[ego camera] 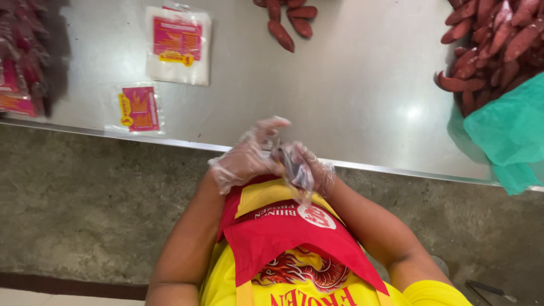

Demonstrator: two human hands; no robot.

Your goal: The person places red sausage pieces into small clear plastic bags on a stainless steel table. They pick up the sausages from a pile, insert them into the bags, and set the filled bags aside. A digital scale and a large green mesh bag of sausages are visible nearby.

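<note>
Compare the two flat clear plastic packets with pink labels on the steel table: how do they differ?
The upper clear plastic packet with the pink label looks larger and whiter than the lower clear packet with the pink label. The upper lies mid-table; the lower lies near the steel table front edge. The upper's label covers only its top part; the lower's fills most of it. Both lie flat and untouched, away from the gloved left hand and right hand.

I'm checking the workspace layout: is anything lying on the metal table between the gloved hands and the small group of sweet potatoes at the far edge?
Nothing visible does. The left hand and right hand meet at the near edge of the metal table, and bare steel runs up to the sweet potatoes. The packets lie off to the left.
</note>
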